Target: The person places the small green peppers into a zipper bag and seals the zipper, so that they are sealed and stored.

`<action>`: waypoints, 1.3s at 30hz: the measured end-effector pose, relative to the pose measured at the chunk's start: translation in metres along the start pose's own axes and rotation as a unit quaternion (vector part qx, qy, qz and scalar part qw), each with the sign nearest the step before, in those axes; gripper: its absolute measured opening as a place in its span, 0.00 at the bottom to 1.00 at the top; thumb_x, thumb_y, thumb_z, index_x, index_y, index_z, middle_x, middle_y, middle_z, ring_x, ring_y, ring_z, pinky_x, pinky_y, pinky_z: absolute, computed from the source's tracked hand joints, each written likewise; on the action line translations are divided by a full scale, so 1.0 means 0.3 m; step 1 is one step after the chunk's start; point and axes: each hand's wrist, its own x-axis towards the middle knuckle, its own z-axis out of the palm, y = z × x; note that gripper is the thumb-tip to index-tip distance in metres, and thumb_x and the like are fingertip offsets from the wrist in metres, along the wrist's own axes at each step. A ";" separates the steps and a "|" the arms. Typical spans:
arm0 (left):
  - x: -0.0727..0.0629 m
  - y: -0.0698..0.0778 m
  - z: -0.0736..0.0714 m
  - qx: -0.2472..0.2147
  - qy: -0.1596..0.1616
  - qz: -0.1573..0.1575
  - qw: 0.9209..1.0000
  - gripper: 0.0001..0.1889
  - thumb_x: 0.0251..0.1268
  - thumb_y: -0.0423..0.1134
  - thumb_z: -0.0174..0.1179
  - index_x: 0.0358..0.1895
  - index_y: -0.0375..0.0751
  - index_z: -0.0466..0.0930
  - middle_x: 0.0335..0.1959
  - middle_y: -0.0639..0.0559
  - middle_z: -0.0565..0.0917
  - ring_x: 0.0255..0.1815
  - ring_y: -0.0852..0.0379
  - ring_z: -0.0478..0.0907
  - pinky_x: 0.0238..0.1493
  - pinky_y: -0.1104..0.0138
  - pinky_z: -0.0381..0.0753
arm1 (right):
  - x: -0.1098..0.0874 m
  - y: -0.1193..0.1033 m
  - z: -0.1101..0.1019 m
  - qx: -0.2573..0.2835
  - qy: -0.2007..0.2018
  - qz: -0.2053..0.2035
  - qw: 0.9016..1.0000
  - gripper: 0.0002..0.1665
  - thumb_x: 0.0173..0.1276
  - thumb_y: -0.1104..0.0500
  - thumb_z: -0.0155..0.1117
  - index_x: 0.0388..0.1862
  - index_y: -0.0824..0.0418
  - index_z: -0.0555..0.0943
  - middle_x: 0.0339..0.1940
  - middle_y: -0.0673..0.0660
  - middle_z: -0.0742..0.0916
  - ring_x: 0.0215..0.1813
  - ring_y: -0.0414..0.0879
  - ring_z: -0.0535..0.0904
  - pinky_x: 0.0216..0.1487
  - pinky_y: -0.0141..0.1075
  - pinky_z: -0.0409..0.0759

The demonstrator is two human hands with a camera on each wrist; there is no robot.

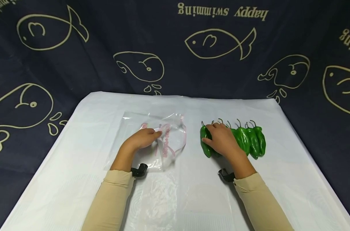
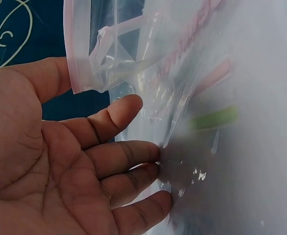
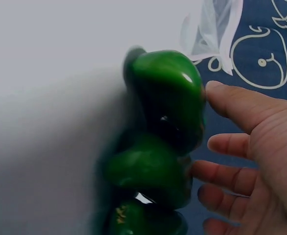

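Observation:
My left hand (image 1: 144,138) is over a clear plastic zip bag (image 1: 131,123) with pink printing, lying on the table. In the left wrist view the thumb passes behind the bag's pink-edged rim (image 2: 75,58), its tip hidden. The other fingers (image 2: 133,156) are loosely bent and apart, tips right at the crumpled plastic. Several glossy green peppers (image 1: 244,141) lie side by side, stems toward the far edge. My right hand (image 1: 222,138) reaches over the left end of the row. Its thumb is right at the leftmost pepper (image 1: 204,141), fingers spread beside the peppers.
A white sheet covers the table (image 1: 293,192), with a long strip of clear plastic (image 1: 157,199) lying toward the front. Behind the table hangs a dark blue cloth (image 1: 175,77) with fish and whale drawings. Each wrist wears a black camera mount (image 1: 139,170).

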 end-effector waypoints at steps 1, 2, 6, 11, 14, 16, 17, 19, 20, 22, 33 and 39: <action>0.001 -0.002 0.000 -0.001 -0.002 -0.003 1.000 0.34 0.75 0.60 0.42 0.67 0.34 0.70 0.67 0.40 0.72 0.70 0.40 0.65 0.68 0.46 0.63 | 0.001 -0.001 0.004 0.000 -0.006 0.001 1.000 0.38 0.68 0.44 0.67 0.70 0.65 0.71 0.63 0.69 0.77 0.66 0.67 0.69 0.62 0.61 0.69; 0.001 -0.004 0.000 -0.002 -0.003 -0.005 1.000 0.35 0.75 0.61 0.42 0.68 0.33 0.69 0.68 0.39 0.71 0.71 0.39 0.64 0.69 0.46 0.62 | 0.003 -0.001 0.008 0.001 -0.009 0.003 1.000 0.38 0.69 0.44 0.67 0.70 0.65 0.71 0.63 0.70 0.77 0.66 0.67 0.69 0.62 0.61 0.69; 0.003 -0.007 0.000 -0.004 -0.006 -0.008 1.000 0.37 0.75 0.62 0.41 0.70 0.33 0.67 0.70 0.39 0.69 0.72 0.39 0.61 0.70 0.45 0.60 | 0.008 -0.009 0.018 0.005 -0.014 0.011 1.000 0.38 0.69 0.45 0.67 0.70 0.65 0.71 0.62 0.71 0.77 0.66 0.68 0.69 0.63 0.60 0.69; 0.000 -0.002 0.000 -0.003 -0.002 -0.006 1.000 0.36 0.75 0.61 0.41 0.69 0.33 0.69 0.69 0.39 0.71 0.72 0.39 0.63 0.69 0.46 0.61 | 0.011 -0.026 0.020 0.009 -0.022 0.016 1.000 0.39 0.69 0.45 0.66 0.70 0.66 0.70 0.62 0.72 0.77 0.65 0.69 0.70 0.63 0.60 0.69; -0.004 0.001 0.001 -0.002 0.000 -0.007 1.000 0.34 0.76 0.60 0.41 0.68 0.33 0.70 0.68 0.40 0.72 0.71 0.40 0.63 0.69 0.46 0.62 | 0.010 -0.038 0.018 0.011 -0.022 0.020 0.999 0.39 0.69 0.45 0.66 0.71 0.66 0.69 0.61 0.72 0.78 0.63 0.68 0.73 0.61 0.59 0.72; -0.006 0.002 0.001 -0.002 0.001 -0.007 1.000 0.34 0.76 0.60 0.41 0.68 0.34 0.71 0.68 0.40 0.72 0.71 0.40 0.64 0.69 0.46 0.62 | 0.009 -0.046 0.019 0.010 -0.017 0.019 1.000 0.40 0.68 0.45 0.67 0.70 0.66 0.69 0.59 0.71 0.80 0.59 0.66 0.76 0.57 0.57 0.76; -0.007 0.003 0.002 -0.003 0.000 -0.008 1.000 0.34 0.76 0.60 0.41 0.68 0.34 0.70 0.68 0.40 0.72 0.71 0.40 0.64 0.69 0.46 0.62 | 0.009 -0.050 0.019 0.010 -0.014 0.019 1.000 0.39 0.68 0.46 0.68 0.70 0.66 0.70 0.58 0.71 0.81 0.57 0.65 0.78 0.54 0.56 0.77; -0.007 0.004 0.002 -0.002 0.000 -0.006 1.000 0.35 0.76 0.60 0.41 0.69 0.33 0.69 0.69 0.39 0.71 0.71 0.40 0.63 0.69 0.46 0.62 | 0.009 -0.054 0.022 0.012 -0.009 0.018 1.000 0.39 0.67 0.46 0.69 0.70 0.66 0.70 0.56 0.70 0.82 0.52 0.62 0.81 0.48 0.54 0.80; -0.006 0.004 0.002 -0.001 0.000 -0.007 1.000 0.35 0.75 0.60 0.41 0.69 0.32 0.68 0.70 0.39 0.70 0.72 0.39 0.62 0.70 0.46 0.61 | 0.009 -0.057 0.023 0.014 -0.008 0.019 1.000 0.39 0.67 0.47 0.69 0.70 0.65 0.70 0.55 0.69 0.83 0.50 0.62 0.81 0.45 0.54 0.81; -0.005 0.006 0.002 0.000 0.000 -0.007 1.000 0.36 0.75 0.60 0.42 0.70 0.32 0.67 0.70 0.39 0.69 0.72 0.39 0.62 0.70 0.47 0.61 | 0.010 -0.060 0.024 0.020 -0.007 0.021 1.000 0.38 0.67 0.48 0.69 0.70 0.64 0.71 0.54 0.69 0.83 0.49 0.61 0.82 0.43 0.53 0.81; -0.004 0.006 0.001 0.021 0.004 0.004 1.000 0.31 0.75 0.59 0.42 0.62 0.34 0.75 0.63 0.40 0.76 0.65 0.41 0.70 0.64 0.47 0.67 | 0.014 -0.080 0.026 0.044 -0.005 0.009 0.999 0.35 0.65 0.54 0.70 0.70 0.60 0.72 0.55 0.65 0.84 0.51 0.59 0.81 0.45 0.52 0.80; 0.000 0.003 0.002 0.026 0.010 0.012 1.000 0.29 0.76 0.58 0.42 0.54 0.35 0.79 0.58 0.42 0.79 0.59 0.43 0.74 0.59 0.49 0.71 | 0.012 -0.077 0.029 0.064 0.003 0.012 0.998 0.35 0.64 0.55 0.70 0.69 0.58 0.73 0.56 0.65 0.83 0.49 0.59 0.81 0.44 0.52 0.80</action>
